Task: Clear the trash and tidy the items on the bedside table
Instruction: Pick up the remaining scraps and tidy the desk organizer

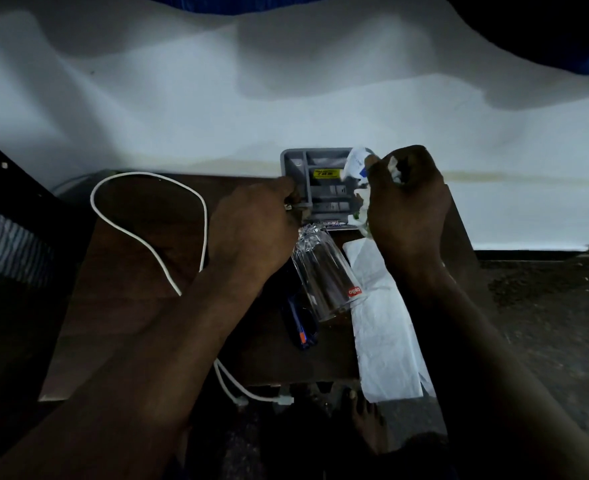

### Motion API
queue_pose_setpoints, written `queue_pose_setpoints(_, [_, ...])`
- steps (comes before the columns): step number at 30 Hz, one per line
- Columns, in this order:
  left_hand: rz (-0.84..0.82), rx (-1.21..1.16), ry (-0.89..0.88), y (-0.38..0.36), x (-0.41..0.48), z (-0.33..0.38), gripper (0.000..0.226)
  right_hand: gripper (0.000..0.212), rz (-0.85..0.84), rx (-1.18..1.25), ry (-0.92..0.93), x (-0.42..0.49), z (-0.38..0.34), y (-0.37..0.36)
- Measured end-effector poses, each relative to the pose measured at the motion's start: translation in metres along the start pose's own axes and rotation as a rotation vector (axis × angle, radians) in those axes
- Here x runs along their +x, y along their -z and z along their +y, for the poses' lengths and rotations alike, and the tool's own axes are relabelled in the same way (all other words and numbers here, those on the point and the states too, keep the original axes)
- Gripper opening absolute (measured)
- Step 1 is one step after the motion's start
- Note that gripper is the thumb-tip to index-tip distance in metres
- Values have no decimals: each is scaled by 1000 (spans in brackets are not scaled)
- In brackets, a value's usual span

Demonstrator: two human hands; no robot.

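Observation:
A grey compartment tray [320,161] with a yellow label sits at the far edge of the dark wooden bedside table [140,237]. My left hand [255,226] grips the tray's left rim. My right hand [407,199] holds a wad of crumpled white wrappers and paper [358,168] at the tray's right side. A clear glass [324,275] lies tilted on the table between my hands. Dark pens with an orange band [301,327] lie just below the glass.
A white charging cable [147,216] loops over the table's left half, and its plugs [282,399] hang off the near edge. A flat white plastic bag [383,334] lies along the table's right side. A white bedsheet [286,98] lies beyond. A bare foot [365,417] stands below.

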State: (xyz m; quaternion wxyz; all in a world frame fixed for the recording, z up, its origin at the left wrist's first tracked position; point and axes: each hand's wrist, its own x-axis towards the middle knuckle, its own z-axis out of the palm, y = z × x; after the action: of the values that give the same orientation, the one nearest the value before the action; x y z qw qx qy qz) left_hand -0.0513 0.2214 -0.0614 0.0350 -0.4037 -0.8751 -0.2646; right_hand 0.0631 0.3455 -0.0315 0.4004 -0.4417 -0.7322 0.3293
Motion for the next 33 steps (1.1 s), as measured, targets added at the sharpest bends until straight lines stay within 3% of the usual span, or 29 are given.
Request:
queue_pose_setpoints(3, [23, 18, -1, 0, 0, 0, 22, 4, -15, 31, 22, -5, -4, 1])
queue_pose_setpoints(6, [40, -15, 23, -1, -2, 1, 24, 20, -37, 55, 12, -6, -7, 4])
queue_pose_setpoints(11, [65, 4, 26, -2, -6, 0, 25, 12, -32, 56, -7, -3, -6, 7])
queue_pose_setpoints(16, [99, 41, 59, 2, -8, 4, 18, 49, -2, 16, -2, -6, -8, 8])
queue_pose_setpoints(21, [99, 4, 103, 2, -9, 6, 20, 59, 14, 49, -38, -7, -11, 10])
queue_pose_setpoints(26, [80, -111, 122, -1, -6, 5, 28, 36, 13, 36, -63, -4, -4, 14])
queue_pose_setpoints(33, [-51, -161, 106, -1, -6, 6, 66, 4, -78, 206, -43, -11, -3, 20])
